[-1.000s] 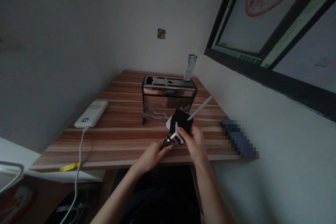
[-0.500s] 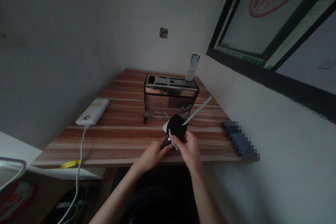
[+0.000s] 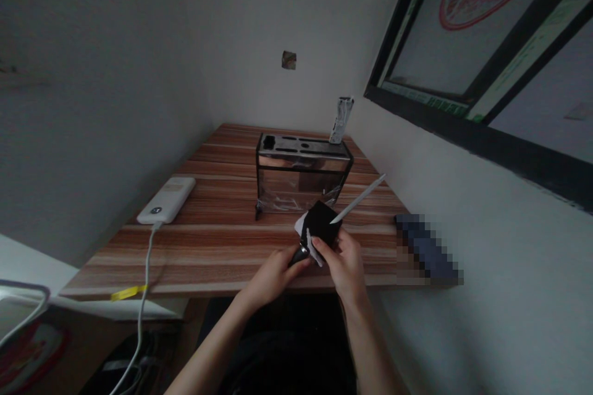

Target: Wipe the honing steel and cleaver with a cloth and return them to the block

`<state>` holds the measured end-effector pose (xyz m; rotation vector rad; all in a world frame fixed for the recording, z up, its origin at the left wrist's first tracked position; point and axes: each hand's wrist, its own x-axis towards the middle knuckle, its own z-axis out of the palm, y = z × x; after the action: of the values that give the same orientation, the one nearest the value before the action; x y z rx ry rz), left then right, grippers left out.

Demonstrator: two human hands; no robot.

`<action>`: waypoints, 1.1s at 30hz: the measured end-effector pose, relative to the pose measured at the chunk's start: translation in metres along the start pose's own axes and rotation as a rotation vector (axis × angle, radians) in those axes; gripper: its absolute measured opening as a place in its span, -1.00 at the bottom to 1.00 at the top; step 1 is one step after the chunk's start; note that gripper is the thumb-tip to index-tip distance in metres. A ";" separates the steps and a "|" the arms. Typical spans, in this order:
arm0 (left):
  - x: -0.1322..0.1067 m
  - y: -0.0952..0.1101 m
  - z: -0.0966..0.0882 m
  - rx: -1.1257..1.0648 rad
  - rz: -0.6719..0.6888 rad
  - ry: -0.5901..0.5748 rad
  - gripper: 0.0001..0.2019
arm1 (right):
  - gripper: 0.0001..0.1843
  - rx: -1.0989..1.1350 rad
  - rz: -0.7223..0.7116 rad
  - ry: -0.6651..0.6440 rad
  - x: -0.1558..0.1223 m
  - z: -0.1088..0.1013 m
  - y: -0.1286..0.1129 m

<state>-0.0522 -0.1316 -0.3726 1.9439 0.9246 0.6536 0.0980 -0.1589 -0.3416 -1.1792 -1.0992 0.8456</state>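
Note:
My left hand [image 3: 274,273] is closed round the black handle [image 3: 300,253] of a long knife, low over the front of the table. The knife's narrow pale blade [image 3: 359,199] points up to the right. My right hand [image 3: 343,262] pinches a black cloth-like piece [image 3: 320,222] with white edges, folded about the blade near the handle. This piece hides the blade's lower part. Just beyond my hands stands a knife block [image 3: 303,163] with a slotted top and clear sides. A silvery, wrapped-looking upright piece [image 3: 341,120] sticks up at its right end.
A white power bank [image 3: 167,199] with a white cable [image 3: 147,265] lies on the left of the wood-grain table [image 3: 217,197]. A yellow tag [image 3: 128,292] is on the cable. At the right edge, a dark pixelated object [image 3: 426,247] lies against the wall.
Both hands, with the knife and the black cloth-like piece, have shifted slightly to the right. The blade tip is farther right. My grips look the same, and the knife block stays put.

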 end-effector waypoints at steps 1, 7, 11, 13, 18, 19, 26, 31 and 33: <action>0.000 0.001 0.000 -0.007 0.002 -0.004 -0.69 | -0.68 0.003 0.001 0.003 0.001 -0.001 -0.001; 0.000 -0.001 0.000 0.026 -0.002 -0.006 -0.69 | -0.71 0.041 -0.006 0.050 0.010 -0.012 -0.004; -0.001 -0.001 0.000 0.066 -0.003 -0.006 -0.67 | -0.74 0.035 -0.059 0.079 0.020 -0.023 -0.007; -0.002 0.000 0.000 0.066 -0.003 -0.013 -0.66 | -0.75 0.012 -0.089 0.109 0.025 -0.029 -0.011; -0.003 0.002 -0.002 0.076 -0.030 -0.034 -0.65 | -0.75 0.009 -0.166 0.190 0.037 -0.041 -0.025; -0.003 0.002 -0.002 0.078 -0.034 -0.040 -0.66 | -0.76 0.021 -0.181 0.199 0.040 -0.043 -0.028; -0.004 0.005 -0.002 0.122 -0.028 -0.034 -0.68 | -0.78 0.052 -0.259 0.259 0.056 -0.064 -0.042; -0.004 0.004 -0.002 0.129 0.004 -0.043 -0.71 | -0.72 0.061 -0.331 0.312 0.062 -0.072 -0.048; -0.003 0.004 -0.002 0.137 0.010 -0.045 -0.71 | -0.71 0.096 -0.340 0.349 0.062 -0.071 -0.050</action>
<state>-0.0545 -0.1346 -0.3688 2.0769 0.9532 0.5626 0.1819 -0.1308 -0.2812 -0.9778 -0.9235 0.4055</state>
